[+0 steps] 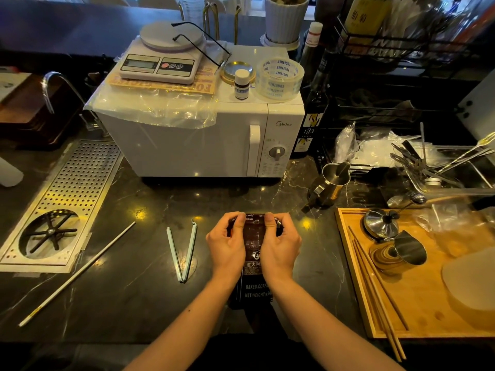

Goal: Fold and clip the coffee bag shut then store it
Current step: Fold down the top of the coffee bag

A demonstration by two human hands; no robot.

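A dark brown coffee bag (253, 253) with white print lies flat on the black marble counter, its top end pointing away from me. My left hand (227, 245) pinches the top left corner of the bag. My right hand (280, 245) pinches the top right corner, and the top edge is bent over between the thumbs. A pale long bag clip (183, 250) lies open in a V shape on the counter, just left of my left hand, touching nothing.
A white microwave (203, 135) stands behind the bag, carrying a scale, tape and a small bottle. A perforated metal drain tray (67, 199) and a white rod (77, 274) lie at left. A wooden tray (356, 290) with steel cups and chopsticks sits at right.
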